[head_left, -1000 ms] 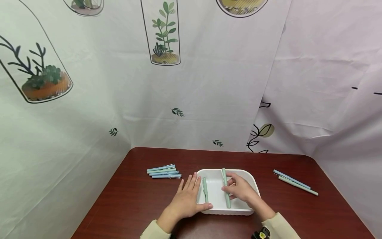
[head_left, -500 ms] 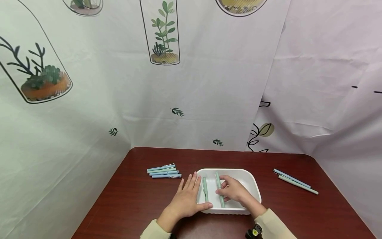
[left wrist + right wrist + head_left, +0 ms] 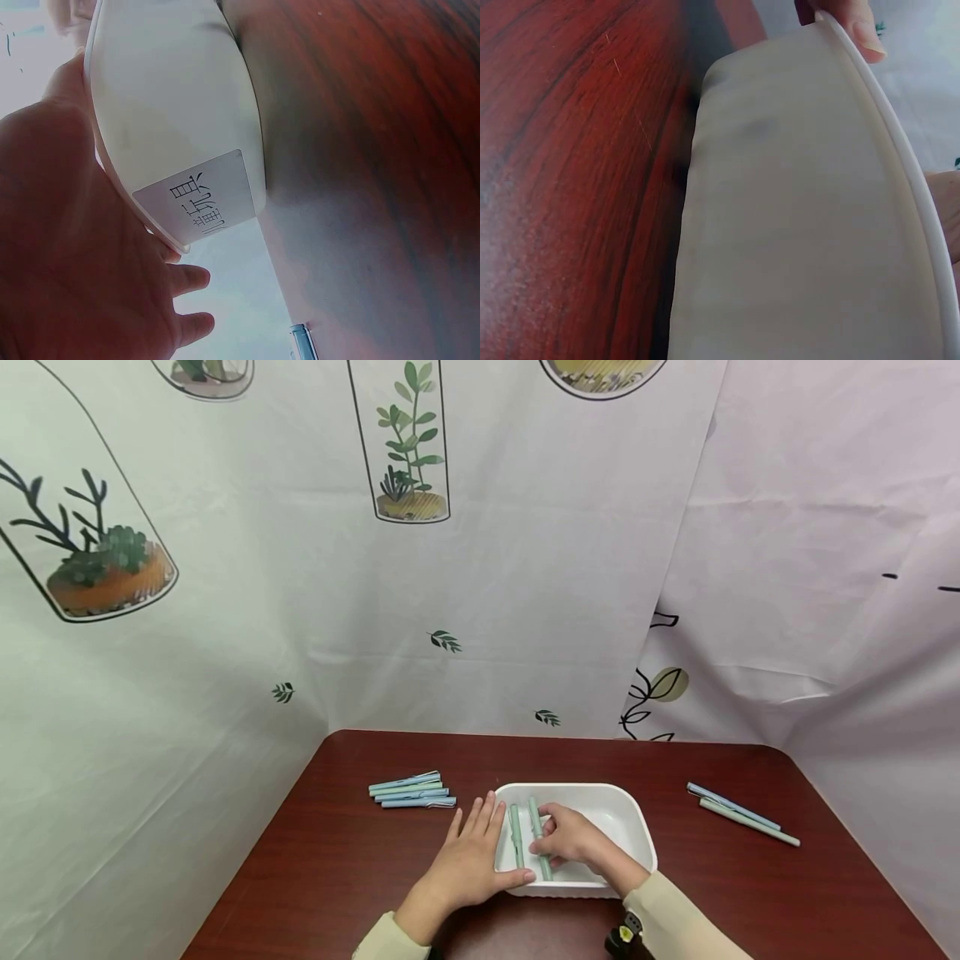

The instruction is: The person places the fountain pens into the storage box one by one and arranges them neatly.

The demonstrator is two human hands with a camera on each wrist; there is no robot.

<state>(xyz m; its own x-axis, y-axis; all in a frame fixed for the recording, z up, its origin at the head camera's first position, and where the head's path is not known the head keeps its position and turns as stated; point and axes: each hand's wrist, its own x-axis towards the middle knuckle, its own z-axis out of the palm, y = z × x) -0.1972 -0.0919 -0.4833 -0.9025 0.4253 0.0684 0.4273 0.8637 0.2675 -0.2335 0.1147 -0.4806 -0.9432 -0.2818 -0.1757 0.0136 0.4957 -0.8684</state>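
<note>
A white rectangular plastic tray [image 3: 607, 810] sits near the table's front edge. In it, my right hand [image 3: 573, 841] pinches a pale green pen [image 3: 534, 817] between thumb and fingers, the pen lying lengthwise front to back. Another pale green pen [image 3: 516, 835] lies to its left, nearly parallel. My left hand [image 3: 468, 864] rests on the tray's left side, fingers straight and spread, thumb over the front rim. The left wrist view shows that palm along the rim, above a label [image 3: 202, 193] with printed characters. In the right wrist view the tray wall hides most of the right hand.
Left of the tray lies a group of several blue and green pens [image 3: 412, 790]. On the right are a blue pen [image 3: 731, 806] and a pale green pen [image 3: 750, 822] side by side. Printed cloth [image 3: 480, 610] hangs behind the brown table [image 3: 300, 860].
My right hand has moved left inside the tray, bringing the held pen closer to the other green pen. The left hand has stayed in place on the tray.
</note>
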